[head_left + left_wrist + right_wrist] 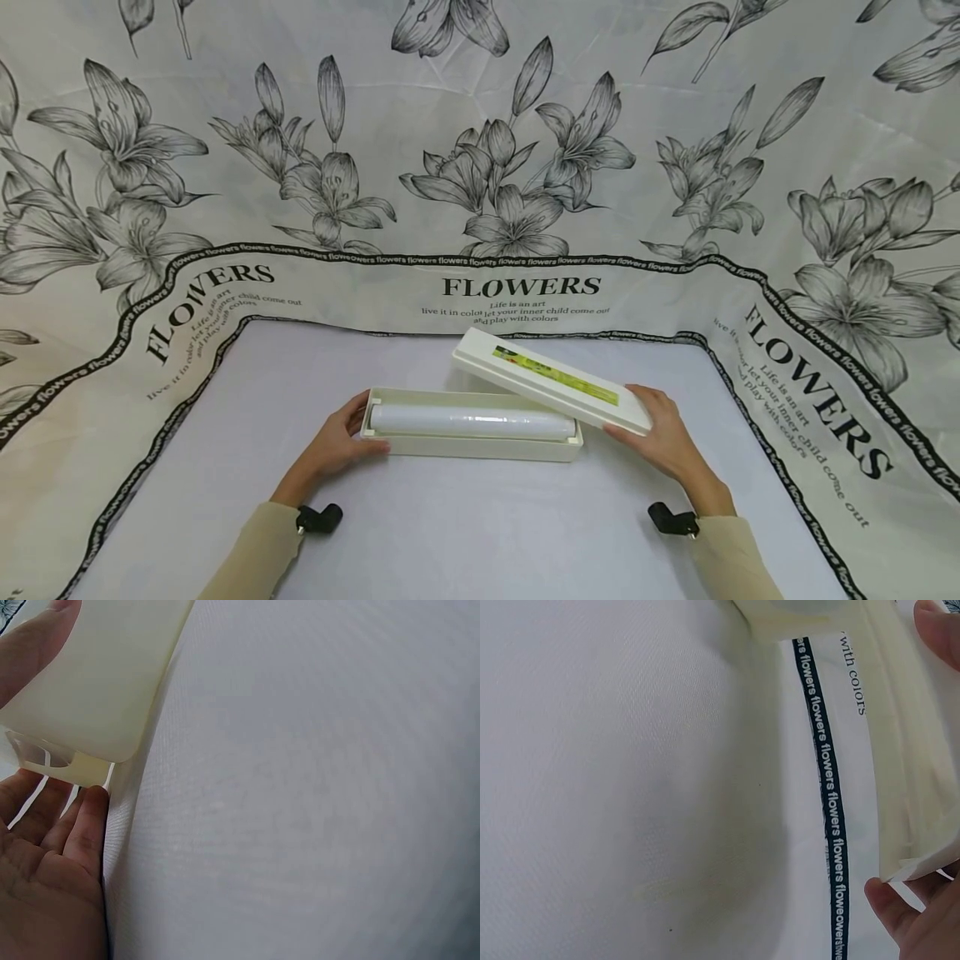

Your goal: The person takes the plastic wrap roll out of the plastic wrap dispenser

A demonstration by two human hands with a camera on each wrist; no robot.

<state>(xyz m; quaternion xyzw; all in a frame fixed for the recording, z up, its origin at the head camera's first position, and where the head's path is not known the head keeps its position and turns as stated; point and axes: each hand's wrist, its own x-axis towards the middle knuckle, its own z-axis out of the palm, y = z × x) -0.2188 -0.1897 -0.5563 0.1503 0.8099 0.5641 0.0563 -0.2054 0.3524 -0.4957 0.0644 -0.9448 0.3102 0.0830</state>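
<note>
A cream plastic box [480, 449] lies lengthwise on the white cloth, with a roll of clear wrap [472, 421] inside it. My left hand [337, 443] holds the box's left end, thumb along the front wall. In the left wrist view its fingers [86, 825] reach the end wall of the box [112, 690], beside a cut-out. My right hand [666, 437] grips the right end of the box's long lid [540, 383], which bears a yellow-green label. Tilted, the lid slants over the box's back right corner. The right wrist view shows the hollow underside of the lid [904, 750].
A white tablecloth [480, 533] covers the surface, bordered by a black band with lettering. Behind it rises a flower-printed cloth [517, 183]. Small black devices, one on the left wrist [321, 518] and one on the right wrist [672, 520], stick out over the table.
</note>
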